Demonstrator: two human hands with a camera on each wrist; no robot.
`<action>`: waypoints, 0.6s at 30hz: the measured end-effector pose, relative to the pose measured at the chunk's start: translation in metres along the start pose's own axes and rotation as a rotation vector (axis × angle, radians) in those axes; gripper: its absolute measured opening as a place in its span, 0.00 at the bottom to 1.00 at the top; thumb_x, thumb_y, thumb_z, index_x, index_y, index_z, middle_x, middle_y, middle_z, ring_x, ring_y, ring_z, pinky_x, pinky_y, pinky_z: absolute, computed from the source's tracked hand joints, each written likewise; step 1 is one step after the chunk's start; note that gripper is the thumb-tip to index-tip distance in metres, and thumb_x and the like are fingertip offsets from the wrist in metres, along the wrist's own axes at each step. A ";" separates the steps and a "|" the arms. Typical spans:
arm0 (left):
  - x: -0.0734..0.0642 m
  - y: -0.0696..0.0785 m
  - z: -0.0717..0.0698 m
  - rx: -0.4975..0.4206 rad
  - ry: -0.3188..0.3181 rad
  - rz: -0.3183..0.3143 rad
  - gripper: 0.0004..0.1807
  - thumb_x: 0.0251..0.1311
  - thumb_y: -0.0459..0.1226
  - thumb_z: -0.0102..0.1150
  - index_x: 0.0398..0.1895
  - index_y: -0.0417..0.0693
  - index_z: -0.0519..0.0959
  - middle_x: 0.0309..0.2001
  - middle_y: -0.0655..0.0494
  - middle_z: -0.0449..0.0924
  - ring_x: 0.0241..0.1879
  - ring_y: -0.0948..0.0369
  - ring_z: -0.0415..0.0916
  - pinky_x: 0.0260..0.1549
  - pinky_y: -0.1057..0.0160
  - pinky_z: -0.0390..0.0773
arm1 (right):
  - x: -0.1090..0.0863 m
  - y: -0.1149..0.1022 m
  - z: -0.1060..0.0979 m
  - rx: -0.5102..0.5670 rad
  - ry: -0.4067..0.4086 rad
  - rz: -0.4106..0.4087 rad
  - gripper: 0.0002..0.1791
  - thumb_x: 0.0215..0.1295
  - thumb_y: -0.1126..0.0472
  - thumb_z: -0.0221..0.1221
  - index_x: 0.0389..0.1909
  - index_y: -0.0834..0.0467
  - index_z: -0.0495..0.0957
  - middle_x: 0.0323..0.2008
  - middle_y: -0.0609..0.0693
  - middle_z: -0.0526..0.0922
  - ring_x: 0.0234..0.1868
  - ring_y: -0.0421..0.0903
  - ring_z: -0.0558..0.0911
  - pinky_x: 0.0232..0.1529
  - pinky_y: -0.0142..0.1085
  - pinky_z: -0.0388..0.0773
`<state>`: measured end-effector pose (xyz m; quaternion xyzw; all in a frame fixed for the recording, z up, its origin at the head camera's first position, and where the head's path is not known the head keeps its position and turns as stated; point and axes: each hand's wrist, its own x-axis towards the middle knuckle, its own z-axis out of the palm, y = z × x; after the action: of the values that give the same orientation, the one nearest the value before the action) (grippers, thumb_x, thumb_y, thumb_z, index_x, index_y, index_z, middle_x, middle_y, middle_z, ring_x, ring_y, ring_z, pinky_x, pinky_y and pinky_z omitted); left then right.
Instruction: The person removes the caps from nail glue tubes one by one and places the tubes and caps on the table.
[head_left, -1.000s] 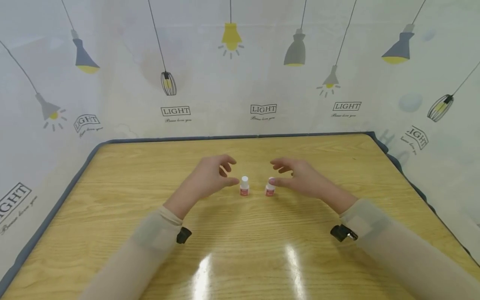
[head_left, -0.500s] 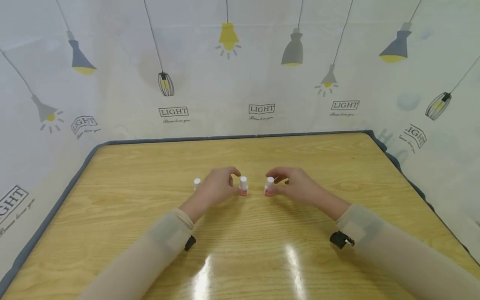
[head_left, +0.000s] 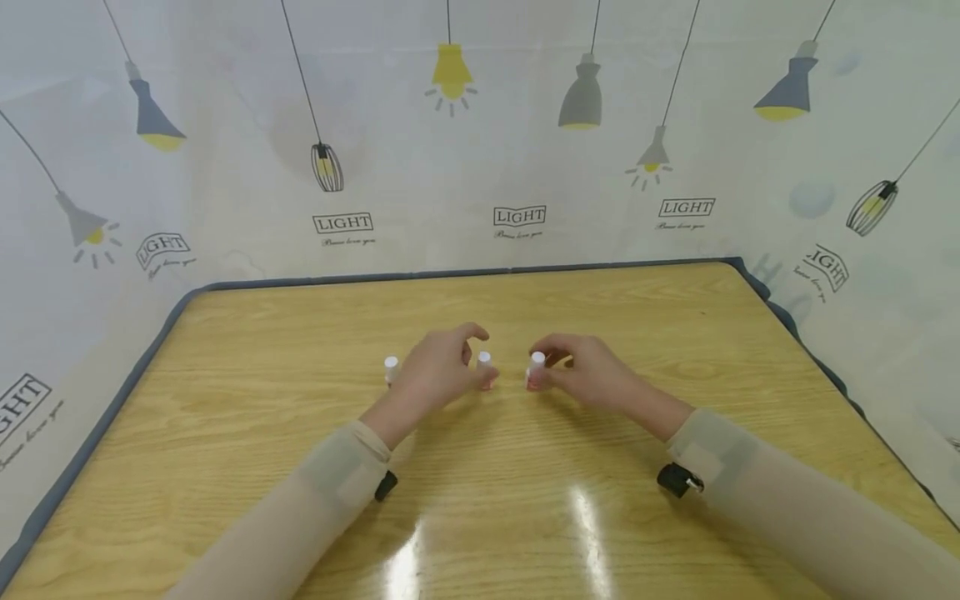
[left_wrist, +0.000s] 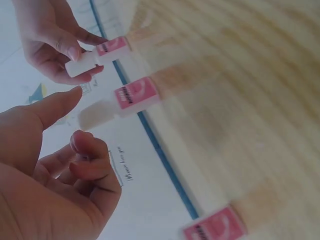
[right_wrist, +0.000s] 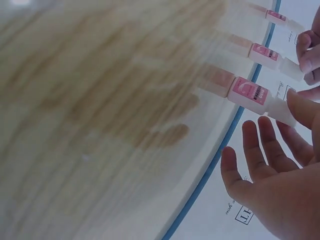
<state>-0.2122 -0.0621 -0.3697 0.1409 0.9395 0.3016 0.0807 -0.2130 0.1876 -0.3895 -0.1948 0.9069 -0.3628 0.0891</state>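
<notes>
Three small white-capped bottles with pink labels stand upright in a row. My left hand [head_left: 438,371] is around the middle bottle [head_left: 485,361], thumb in front of it and index finger raised behind. In the left wrist view a gap shows between that bottle's cap [left_wrist: 96,115] and my fingertips. My right hand [head_left: 596,371] pinches the right bottle [head_left: 536,362] near its cap between thumb and fingers; its label [right_wrist: 251,94] faces out in the right wrist view. The left bottle [head_left: 391,367] is partly hidden behind my left hand.
A wood-grain table [head_left: 480,500] lies beneath the bottles, edged in dark blue trim [head_left: 337,281]. Behind it rises a pale wall covering [head_left: 420,167] printed with lamps. A black wrist device [head_left: 678,480] sits at the right cuff.
Both hands have come in around the middle and right bottles. The right hand has taken hold of its bottle; the left index finger has lifted away again. The left bottle has come into view.
</notes>
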 end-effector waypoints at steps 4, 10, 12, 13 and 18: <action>-0.004 0.013 -0.003 0.019 0.027 0.047 0.28 0.68 0.48 0.72 0.68 0.53 0.79 0.29 0.60 0.82 0.22 0.65 0.75 0.23 0.64 0.74 | 0.000 -0.003 -0.002 -0.017 0.032 -0.024 0.18 0.74 0.58 0.67 0.60 0.60 0.83 0.51 0.53 0.90 0.56 0.52 0.86 0.61 0.56 0.83; -0.010 0.028 0.007 -0.073 -0.018 0.077 0.24 0.70 0.43 0.70 0.66 0.49 0.80 0.32 0.56 0.89 0.22 0.62 0.84 0.24 0.64 0.81 | 0.000 -0.006 -0.003 -0.036 0.036 -0.043 0.15 0.74 0.58 0.68 0.56 0.59 0.85 0.48 0.50 0.90 0.54 0.50 0.87 0.60 0.55 0.83; -0.011 0.032 0.015 -0.118 -0.048 0.070 0.25 0.71 0.43 0.70 0.68 0.46 0.78 0.33 0.52 0.90 0.21 0.59 0.85 0.23 0.64 0.80 | 0.000 -0.005 -0.003 -0.047 0.040 -0.055 0.14 0.74 0.58 0.67 0.56 0.58 0.85 0.48 0.51 0.90 0.54 0.50 0.87 0.60 0.56 0.83; -0.012 0.034 0.019 -0.127 -0.060 0.069 0.26 0.72 0.43 0.69 0.69 0.45 0.77 0.33 0.52 0.90 0.21 0.59 0.85 0.23 0.64 0.80 | 0.000 -0.004 -0.003 -0.049 0.043 -0.056 0.14 0.74 0.59 0.67 0.55 0.58 0.85 0.48 0.51 0.91 0.54 0.50 0.87 0.60 0.57 0.83; -0.012 0.038 0.041 -0.098 -0.060 0.065 0.31 0.76 0.44 0.64 0.75 0.42 0.70 0.32 0.53 0.88 0.22 0.63 0.81 0.21 0.67 0.78 | 0.001 -0.002 -0.003 -0.067 0.058 -0.074 0.12 0.73 0.60 0.67 0.54 0.58 0.86 0.48 0.52 0.91 0.54 0.51 0.87 0.59 0.58 0.83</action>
<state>-0.1825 -0.0141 -0.3799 0.1762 0.9156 0.3456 0.1059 -0.2138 0.1879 -0.3862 -0.2204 0.9129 -0.3409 0.0428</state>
